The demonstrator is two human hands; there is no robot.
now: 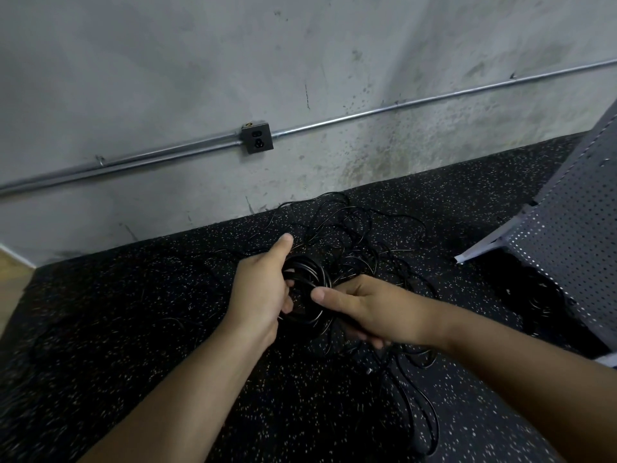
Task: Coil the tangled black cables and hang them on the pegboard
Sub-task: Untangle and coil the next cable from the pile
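Floor (133, 312): speckled black rubber, bounded by stained concrete wall (200, 78) behind and pegboard (574, 222) (grey, perforated) at right; open stretch lies left. Coil (310, 279): round bundle of black cable, held above the floor at centre, ring roughly upright, loose strands trailing toward the viewer. Left hand (263, 289) grips its left side, thumb raised; right hand (364, 309) grips its lower right. Tangled cables (350, 228): thin glossy loops sprawled beneath and beyond, reaching the wall.

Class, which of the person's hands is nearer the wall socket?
Left. The left hand lies almost directly below the wall socket; the right hand is lower and further right.
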